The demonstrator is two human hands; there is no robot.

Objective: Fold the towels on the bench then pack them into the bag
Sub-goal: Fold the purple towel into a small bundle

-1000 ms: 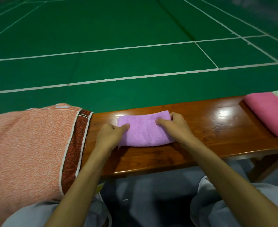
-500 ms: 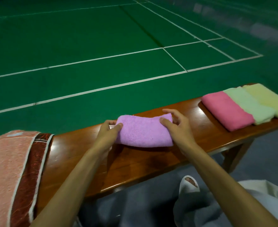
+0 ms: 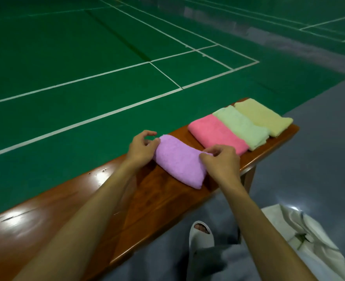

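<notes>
Green court floor [image 3: 66,57] stretches behind the wooden surface [image 3: 45,209] carrying a folded purple towel [image 3: 179,161]. The fingers of the left hand [image 3: 141,148] and right hand [image 3: 221,161] pinch its opposite ends. Just right of it lie a pink towel [image 3: 216,134], a green towel [image 3: 240,126] and a yellow towel [image 3: 263,116].

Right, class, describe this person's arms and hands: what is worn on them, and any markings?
The left hand and right hand wear no gloves; no ring, watch or bracelet shows. The left forearm and right forearm are uncovered down to the frame's edge, with no sleeve in view and no markings.
</notes>
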